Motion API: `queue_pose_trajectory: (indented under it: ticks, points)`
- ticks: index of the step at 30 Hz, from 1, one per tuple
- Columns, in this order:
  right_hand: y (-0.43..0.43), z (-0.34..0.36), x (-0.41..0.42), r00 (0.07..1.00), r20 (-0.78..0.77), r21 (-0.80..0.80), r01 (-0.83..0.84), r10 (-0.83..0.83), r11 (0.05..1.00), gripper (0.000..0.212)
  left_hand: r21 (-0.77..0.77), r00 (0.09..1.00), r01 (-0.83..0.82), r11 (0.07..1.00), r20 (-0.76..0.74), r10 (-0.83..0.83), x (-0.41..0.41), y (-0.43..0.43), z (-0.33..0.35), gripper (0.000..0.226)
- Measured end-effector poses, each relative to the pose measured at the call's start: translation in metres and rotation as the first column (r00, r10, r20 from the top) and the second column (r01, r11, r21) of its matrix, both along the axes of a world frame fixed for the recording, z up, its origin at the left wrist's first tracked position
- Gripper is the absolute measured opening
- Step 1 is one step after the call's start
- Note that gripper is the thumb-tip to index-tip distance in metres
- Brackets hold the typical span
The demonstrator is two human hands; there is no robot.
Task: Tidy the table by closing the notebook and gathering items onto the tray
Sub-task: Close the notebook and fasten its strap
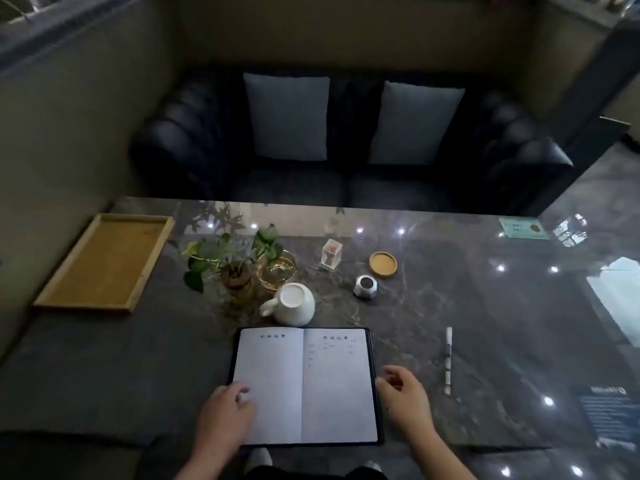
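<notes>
A black-covered notebook [304, 382] lies open on the dark marble table [485, 323], white pages up, near the front edge. My left hand [225, 415] rests on the lower left page, fingers bent. My right hand [405, 398] touches the notebook's right edge, fingers loosely curled. An empty wooden tray [104, 259] sits at the far left. A white pen [448, 360] lies to the right of the notebook. Behind the notebook stand a white pitcher [292, 304], a glass cup [277, 270], a toothpick holder [331, 254], a round coaster [382, 264] and a small faceted object [364, 286].
A potted green plant [230, 263] stands left of the glass cup. A green card [523, 228] lies at the far right corner, and a dark leaflet [606, 415] at the near right. A black sofa [349, 181] with two grey cushions faces the table's far side.
</notes>
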State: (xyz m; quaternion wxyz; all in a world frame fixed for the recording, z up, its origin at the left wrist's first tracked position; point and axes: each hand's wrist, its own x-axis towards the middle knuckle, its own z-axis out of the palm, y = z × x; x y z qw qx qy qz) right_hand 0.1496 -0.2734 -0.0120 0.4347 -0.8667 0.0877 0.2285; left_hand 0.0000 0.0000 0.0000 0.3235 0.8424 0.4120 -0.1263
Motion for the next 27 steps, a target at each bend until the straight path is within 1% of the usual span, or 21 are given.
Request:
queue_pose_trajectory:
  ticks: [1,3,5,7,9,12,15,18,20,23,24,26,27]
  points:
    - [0.0,-0.001,0.001,1.0,0.01,-0.019,-0.002,0.002,1.0,0.03,0.023,1.0,0.01,1.0,-0.004,-0.01,0.0,0.001,0.0,0.035]
    - [-0.001,0.001,0.0,1.0,-0.001,-0.07,-0.009,0.009,0.998,0.037,0.072,0.999,-0.019,0.997,-0.03,0.022,0.001,0.002,0.003,0.047]
    - [0.001,0.002,-0.003,0.998,-0.052,-0.094,-0.03,0.026,0.995,0.044,0.005,0.995,-0.1,0.995,-0.016,0.1,0.003,0.003,0.006,0.055]
    - [0.002,0.001,-0.005,0.995,-0.082,-0.114,-0.059,0.05,0.992,0.049,-0.064,0.985,-0.171,0.983,-0.007,0.171,0.007,0.002,0.006,0.056]
    - [0.002,0.001,-0.005,0.994,-0.091,-0.115,-0.069,0.059,0.991,0.049,-0.093,0.978,-0.21,0.973,-0.011,0.21,0.01,0.001,0.005,0.055]
    - [0.004,-0.001,-0.002,0.992,-0.114,-0.113,-0.074,0.061,0.991,0.048,-0.099,0.969,-0.245,0.965,-0.042,0.242,0.012,0.003,0.005,0.064]
    - [0.005,-0.005,0.0,0.991,-0.134,-0.076,-0.033,0.022,0.997,0.044,-0.116,0.961,-0.273,0.955,-0.063,0.268,0.014,0.007,0.002,0.069]
    - [0.005,-0.01,0.002,0.983,-0.173,0.008,0.069,-0.067,0.998,0.039,-0.149,0.939,-0.344,0.927,-0.049,0.341,0.015,0.012,-0.001,0.065]
    - [0.006,-0.013,0.004,0.973,-0.201,0.053,0.131,-0.118,0.99,0.037,-0.223,0.904,-0.413,0.883,0.013,0.426,0.015,0.015,-0.001,0.056]
    - [0.007,-0.014,0.008,0.963,-0.223,0.09,0.177,-0.153,0.98,0.036,-0.372,0.828,-0.467,0.803,0.136,0.544,0.015,0.018,0.008,0.023]
    - [0.007,-0.015,0.009,0.96,-0.229,0.106,0.187,-0.159,0.977,0.036,-0.407,0.809,-0.471,0.782,0.153,0.567,0.015,0.018,0.012,0.019]
    - [0.006,-0.016,0.01,0.955,-0.243,0.14,0.211,-0.173,0.968,0.031,-0.423,0.8,-0.454,0.784,0.195,0.568,0.015,0.017,0.018,0.023]
    - [0.005,-0.016,0.011,0.951,-0.253,0.159,0.221,-0.177,0.962,0.025,-0.434,0.796,-0.437,0.788,0.222,0.564,0.015,0.014,0.021,0.024]
